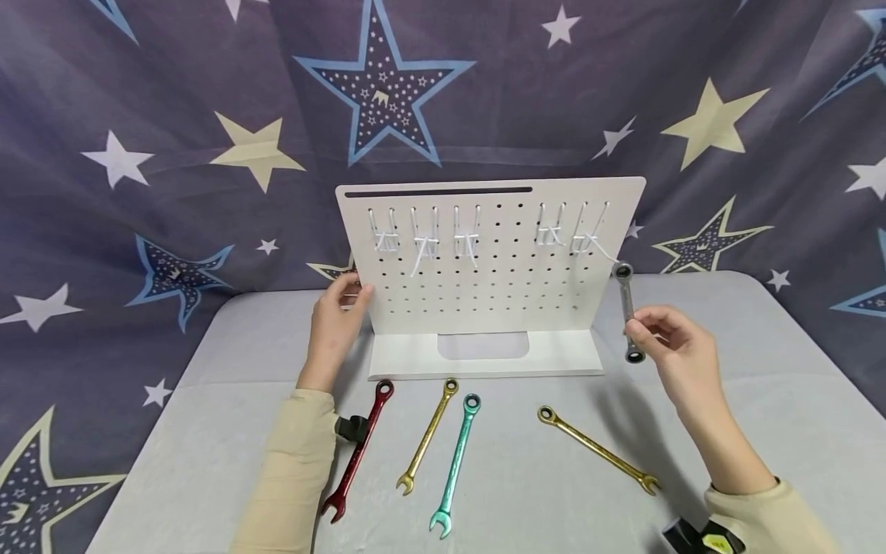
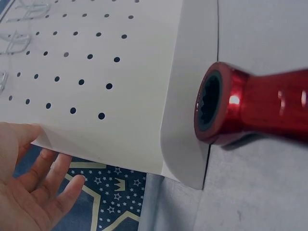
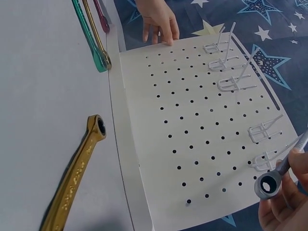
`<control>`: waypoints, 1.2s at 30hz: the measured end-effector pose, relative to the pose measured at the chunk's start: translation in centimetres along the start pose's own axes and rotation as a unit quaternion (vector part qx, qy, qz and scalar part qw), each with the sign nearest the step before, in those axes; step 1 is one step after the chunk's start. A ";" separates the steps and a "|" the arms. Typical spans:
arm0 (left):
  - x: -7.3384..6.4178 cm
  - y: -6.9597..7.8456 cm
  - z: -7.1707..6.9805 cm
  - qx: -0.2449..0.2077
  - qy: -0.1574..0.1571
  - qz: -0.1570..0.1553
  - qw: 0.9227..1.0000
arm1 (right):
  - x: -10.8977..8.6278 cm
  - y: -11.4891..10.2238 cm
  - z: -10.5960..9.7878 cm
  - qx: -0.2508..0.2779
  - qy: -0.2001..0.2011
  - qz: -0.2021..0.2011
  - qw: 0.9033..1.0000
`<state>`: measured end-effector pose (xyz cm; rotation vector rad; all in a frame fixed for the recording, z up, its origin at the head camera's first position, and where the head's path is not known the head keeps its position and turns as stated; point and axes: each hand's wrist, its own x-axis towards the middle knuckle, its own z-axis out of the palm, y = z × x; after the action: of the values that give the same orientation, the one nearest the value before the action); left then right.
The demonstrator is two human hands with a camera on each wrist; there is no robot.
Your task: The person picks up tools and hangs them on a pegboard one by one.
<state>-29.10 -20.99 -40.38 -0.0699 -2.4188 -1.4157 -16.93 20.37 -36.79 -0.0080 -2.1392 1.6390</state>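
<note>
A white pegboard (image 1: 443,296) with several wire hooks stands on the table. My left hand (image 1: 332,327) pinches its left edge, thumb in front and fingers behind, as the left wrist view also shows. At the right side, my right hand (image 1: 681,362) pinches a grey ratchet wrench (image 1: 626,296) with a ring at each end. The wrench hangs nearly upright, its upper ring at the tip of the rightmost hook (image 1: 588,240). Whether the tip has passed through the ring, I cannot tell. In the right wrist view one ring end (image 3: 268,185) is seen close.
In front of the board lie a red wrench (image 1: 360,454), a gold wrench (image 1: 429,435), a green wrench (image 1: 457,465) and another gold wrench (image 1: 598,448) farther right. A star-patterned cloth (image 1: 512,92) hangs behind the grey-covered table (image 1: 228,454).
</note>
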 end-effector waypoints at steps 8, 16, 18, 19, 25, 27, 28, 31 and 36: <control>-0.1 0.4 0.1 -0.001 -0.006 -0.003 1.000 | 0.2 -0.3 0.2 0.022 -0.002 0.024 0.999; 0.9 0.7 0.3 -0.008 -0.003 0.009 1.000 | 1.8 -0.4 1.0 -0.003 -0.013 0.033 0.999; 1.0 0.7 0.3 -0.006 -0.002 0.009 1.000 | 2.1 -0.4 1.2 -0.001 -0.014 0.037 0.999; 1.1 0.8 0.3 -0.007 -0.001 0.009 1.000 | 2.3 -0.3 1.4 -0.001 -0.014 0.038 0.999; 1.4 0.8 0.2 -0.006 0.010 0.017 1.000 | 3.7 0.1 2.1 -0.014 -0.018 0.031 0.999; 1.4 0.7 0.2 -0.002 0.010 0.017 1.000 | 4.2 0.4 2.2 -0.014 -0.018 0.026 0.999; 1.4 0.6 0.2 0.000 0.007 0.017 1.000 | 4.4 0.5 2.3 -0.014 -0.017 0.025 0.999; 1.1 0.3 0.3 0.010 -0.002 0.008 1.000 | 4.6 1.1 2.5 -0.016 -0.016 0.023 0.999; 0.3 0.0 0.4 0.018 -0.008 0.000 1.000 | 4.6 1.9 2.6 -0.024 -0.016 0.018 0.999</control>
<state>-29.45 -20.72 -40.47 -0.0738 -2.4577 -1.3751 -22.43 19.80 -37.50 -0.0360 -2.2149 1.6187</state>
